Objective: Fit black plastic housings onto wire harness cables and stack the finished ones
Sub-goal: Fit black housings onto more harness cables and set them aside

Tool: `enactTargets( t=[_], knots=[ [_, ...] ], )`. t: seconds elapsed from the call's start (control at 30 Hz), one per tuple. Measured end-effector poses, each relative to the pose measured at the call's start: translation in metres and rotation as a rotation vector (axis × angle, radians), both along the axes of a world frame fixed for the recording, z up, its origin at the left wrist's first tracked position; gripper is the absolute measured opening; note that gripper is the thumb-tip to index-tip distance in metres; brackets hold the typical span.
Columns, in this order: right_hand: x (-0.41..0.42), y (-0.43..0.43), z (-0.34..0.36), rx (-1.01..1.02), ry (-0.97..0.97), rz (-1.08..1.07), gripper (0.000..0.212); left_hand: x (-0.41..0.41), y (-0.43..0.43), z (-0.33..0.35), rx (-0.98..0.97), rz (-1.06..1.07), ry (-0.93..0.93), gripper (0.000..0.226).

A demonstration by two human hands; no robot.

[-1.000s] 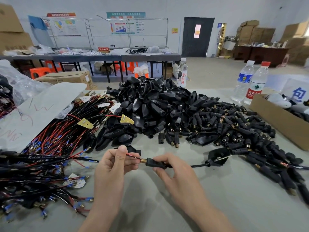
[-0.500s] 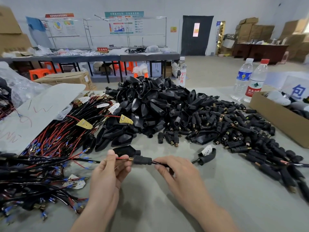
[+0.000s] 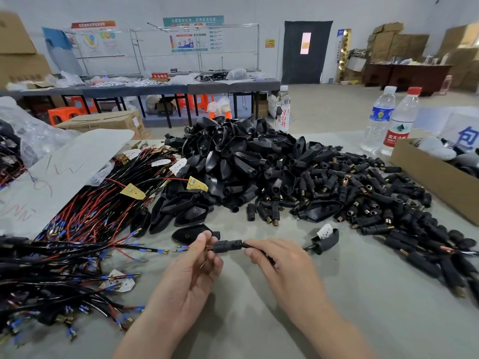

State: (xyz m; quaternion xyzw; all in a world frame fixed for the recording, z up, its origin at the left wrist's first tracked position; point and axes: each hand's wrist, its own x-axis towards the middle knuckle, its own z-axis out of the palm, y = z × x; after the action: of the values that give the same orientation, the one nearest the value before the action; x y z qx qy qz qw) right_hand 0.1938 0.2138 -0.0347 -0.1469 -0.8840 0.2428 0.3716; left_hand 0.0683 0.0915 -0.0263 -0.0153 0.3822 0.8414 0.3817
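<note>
Sleeve connector [image 3: 228, 246] lies left-right above counter [image 3: 337, 307] between both hands: left hand [image 3: 189, 275] grip pinched on its brass end, right hand [image 3: 280, 265] grip pinched on cable [image 3: 306, 247] just behind; black housing [image 3: 325, 240] trails rightward, nearer right hand

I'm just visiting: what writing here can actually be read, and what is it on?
"不合格区": red sign on the far table.
"京白开": clear bottle behind the pile of black housings.
"农夫山", rest turned away: red-capped bottle.
"包": white sign at right.
Wall posters, yellow door notice, blue bottle label: too blurred to read.
</note>
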Motion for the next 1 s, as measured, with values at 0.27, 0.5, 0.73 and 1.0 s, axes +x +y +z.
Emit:
enactTargets(
  t=[0.27,0.5,0.73,1.0],
  knots=[
    [0.002,0.0,-0.002,0.052,-0.126,0.009,0.019,0.001,-0.004,0.0,-0.058,0.048,0.311,0.025],
    [0.003,0.004,0.001,-0.004,-0.118,0.038,0.029,0.008,-0.001,0.003,-0.009,0.018,0.193,0.032],
    [0.005,0.003,0.001,0.021,-0.224,0.104,0.045,0.014,0.001,0.001,0.016,-0.058,0.235,0.031],
    [0.007,0.016,-0.004,0.153,-0.225,-0.014,0.028,0.002,-0.003,0.006,0.027,0.153,0.204,0.023]
  ],
)
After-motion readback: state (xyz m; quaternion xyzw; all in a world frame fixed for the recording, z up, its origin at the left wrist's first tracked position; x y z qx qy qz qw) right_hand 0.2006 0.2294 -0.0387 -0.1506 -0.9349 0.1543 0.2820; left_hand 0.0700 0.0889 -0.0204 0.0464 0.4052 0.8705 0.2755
